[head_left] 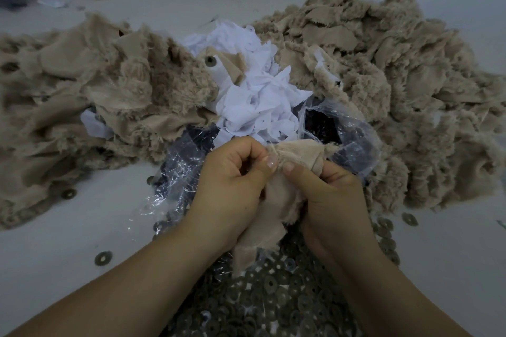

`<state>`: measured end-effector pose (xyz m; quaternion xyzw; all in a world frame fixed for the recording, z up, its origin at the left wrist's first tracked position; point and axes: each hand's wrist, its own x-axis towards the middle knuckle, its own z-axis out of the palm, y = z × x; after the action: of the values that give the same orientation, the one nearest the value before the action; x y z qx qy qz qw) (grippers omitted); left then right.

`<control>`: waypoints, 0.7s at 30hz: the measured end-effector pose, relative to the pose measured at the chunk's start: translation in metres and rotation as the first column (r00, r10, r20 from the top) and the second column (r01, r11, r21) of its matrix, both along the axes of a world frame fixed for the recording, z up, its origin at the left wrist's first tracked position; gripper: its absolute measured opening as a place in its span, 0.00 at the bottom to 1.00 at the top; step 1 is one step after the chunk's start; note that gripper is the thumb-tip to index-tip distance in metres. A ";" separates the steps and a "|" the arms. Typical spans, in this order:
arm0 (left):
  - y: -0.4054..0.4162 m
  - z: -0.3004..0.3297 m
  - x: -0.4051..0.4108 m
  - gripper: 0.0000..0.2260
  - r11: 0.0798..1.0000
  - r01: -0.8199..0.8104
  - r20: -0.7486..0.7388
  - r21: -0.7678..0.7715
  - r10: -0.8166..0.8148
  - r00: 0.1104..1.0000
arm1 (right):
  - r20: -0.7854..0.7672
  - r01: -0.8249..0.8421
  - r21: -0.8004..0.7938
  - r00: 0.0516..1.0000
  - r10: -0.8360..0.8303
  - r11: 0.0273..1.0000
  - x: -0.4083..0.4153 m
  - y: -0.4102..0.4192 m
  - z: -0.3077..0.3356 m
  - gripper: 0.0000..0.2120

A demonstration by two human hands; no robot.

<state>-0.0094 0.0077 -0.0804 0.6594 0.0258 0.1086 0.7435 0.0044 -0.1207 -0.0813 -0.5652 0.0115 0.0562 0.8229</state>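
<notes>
Both my hands hold one beige plush fabric piece [276, 194], turned with its smooth backing outward, in the lower middle of the head view. My left hand [232, 180] pinches its top edge between thumb and curled fingers. My right hand [331, 194] grips the same piece from the right, thumb pressed on the cloth. The thumbs almost touch. The lower end of the piece hangs down between my wrists. What lies inside the folded cloth is hidden.
Large heaps of beige plush pieces lie left [82, 96] and right [397, 76]. White fabric scraps [257, 96] pile between them. A clear plastic bag [347, 142] of dark small parts sits behind my hands. Several grey washers [273, 298] cover the table near me.
</notes>
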 end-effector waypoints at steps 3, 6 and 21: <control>0.001 0.000 0.001 0.10 0.990 0.041 -0.061 -0.135 -0.050 0.997 | -0.026 -0.020 -0.028 0.999 0.020 0.999 0.002 -0.001 0.002 0.10; 0.002 0.001 0.001 0.09 0.976 0.073 -0.092 -0.207 -0.094 0.991 | -0.054 -0.057 -0.012 0.997 0.056 0.998 0.003 -0.002 0.003 0.10; 0.004 0.000 0.004 0.09 0.983 0.059 -0.024 -0.175 -0.064 0.998 | -0.264 -0.289 0.232 0.900 0.346 0.929 0.004 -0.001 0.021 0.22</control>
<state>-0.0055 0.0115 -0.0802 0.5938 0.0256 0.0732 0.8009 0.0088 -0.1222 -0.0601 -0.4645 0.0382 0.2762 0.8405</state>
